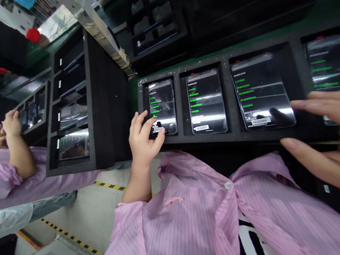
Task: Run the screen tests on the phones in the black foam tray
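Observation:
Before me lies a black foam tray whose slots hold several smartphones with lit screens of green and white text. My left hand is at the leftmost smartphone, its thumb and forefinger apart over the lower part of the screen; whether they touch it I cannot tell. To its right sits a second smartphone, and then a third smartphone. My right hand hovers near the third smartphone's lower right side, fingers spread and nothing in them. It partly covers a smartphone at the far right.
On the left stands a tall stack of black foam trays with more phones in its top slots. Another phone tray lies behind mine. A co-worker's hands are at a tray at far left. A pale post rises between the stacks.

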Demonstrator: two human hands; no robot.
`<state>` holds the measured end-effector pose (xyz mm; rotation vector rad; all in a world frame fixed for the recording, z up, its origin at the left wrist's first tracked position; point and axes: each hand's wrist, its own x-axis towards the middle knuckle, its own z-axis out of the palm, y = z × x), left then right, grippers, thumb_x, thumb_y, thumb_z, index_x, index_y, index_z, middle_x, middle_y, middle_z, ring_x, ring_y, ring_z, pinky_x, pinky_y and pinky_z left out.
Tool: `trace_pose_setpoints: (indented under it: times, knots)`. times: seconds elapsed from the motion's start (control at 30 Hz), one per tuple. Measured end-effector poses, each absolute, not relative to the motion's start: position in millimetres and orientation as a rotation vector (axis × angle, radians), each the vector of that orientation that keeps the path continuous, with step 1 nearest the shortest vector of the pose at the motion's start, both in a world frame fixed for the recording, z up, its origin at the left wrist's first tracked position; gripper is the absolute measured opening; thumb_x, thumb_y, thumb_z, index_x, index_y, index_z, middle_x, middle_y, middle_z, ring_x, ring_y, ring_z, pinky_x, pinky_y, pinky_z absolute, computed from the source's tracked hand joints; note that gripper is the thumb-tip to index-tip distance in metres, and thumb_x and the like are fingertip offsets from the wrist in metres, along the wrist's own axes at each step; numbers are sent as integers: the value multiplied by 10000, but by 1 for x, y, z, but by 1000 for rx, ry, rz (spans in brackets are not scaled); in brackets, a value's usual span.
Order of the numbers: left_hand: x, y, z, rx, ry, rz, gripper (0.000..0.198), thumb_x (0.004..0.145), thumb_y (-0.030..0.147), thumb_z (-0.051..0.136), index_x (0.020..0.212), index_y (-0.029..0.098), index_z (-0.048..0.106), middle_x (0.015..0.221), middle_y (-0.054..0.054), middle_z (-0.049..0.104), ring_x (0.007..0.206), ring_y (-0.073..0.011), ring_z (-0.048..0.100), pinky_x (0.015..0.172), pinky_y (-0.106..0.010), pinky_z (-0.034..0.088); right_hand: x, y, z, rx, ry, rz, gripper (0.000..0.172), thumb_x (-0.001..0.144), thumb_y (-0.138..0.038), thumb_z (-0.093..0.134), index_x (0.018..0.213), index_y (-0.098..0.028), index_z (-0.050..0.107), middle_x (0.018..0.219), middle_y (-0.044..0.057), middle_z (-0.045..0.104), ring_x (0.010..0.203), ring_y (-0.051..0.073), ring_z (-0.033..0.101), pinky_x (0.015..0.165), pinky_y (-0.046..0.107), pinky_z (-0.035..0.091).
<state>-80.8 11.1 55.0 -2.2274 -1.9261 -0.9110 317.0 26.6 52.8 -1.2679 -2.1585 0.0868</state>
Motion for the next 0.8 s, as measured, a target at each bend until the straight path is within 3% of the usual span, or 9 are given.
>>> trace_pose_setpoints:
  times: [0.17,0.3,0.43,0.6,0.8]
  knots:
    - [-81,10,53,-2187,-1937,-906,298,967,439,626,1119,204,730,1398,-120,665,1431,-318,559,1203,-518,482,295,27,56,-1117,-2241,103,565,1051,-561,490,1283,-66,632,1128,226,713,1127,494,674,1028,727,506]
    - [-80,10,59,-2218,-1897,-851,271,983,412,624,1095,201,751,1411,-133,667,1435,-328,561,1175,-508,495,296,27,53,-1131,-2225,63,460,1050,-470,541,1290,-85,614,1168,203,718,1169,434,676,1106,660,491]
    - [-55,13,76,-2261,-1791,-781,307,984,443,648,1187,233,742,1532,-146,584,1460,-353,524,1249,-588,357,296,26,51,-1124,-2205,33,366,1017,-358,630,1295,-122,598,1212,164,721,1243,351,659,1201,556,448]
    - [-13,25,83,-2527,-1668,-635,390,975,554,643,1246,289,734,1597,-98,536,1560,-379,373,1285,-598,268,294,26,49,-1177,-2231,36,384,1026,-369,618,1322,-127,577,1293,157,701,1305,330,622,1234,529,411]
    - [-6,33,76,-2524,-1676,-492,434,964,552,665,1299,282,724,1614,-112,521,1559,-426,360,1257,-632,291,288,27,49,-1172,-2294,-24,535,1035,-522,621,1392,-130,553,1405,136,654,1367,357,564,1228,575,393]
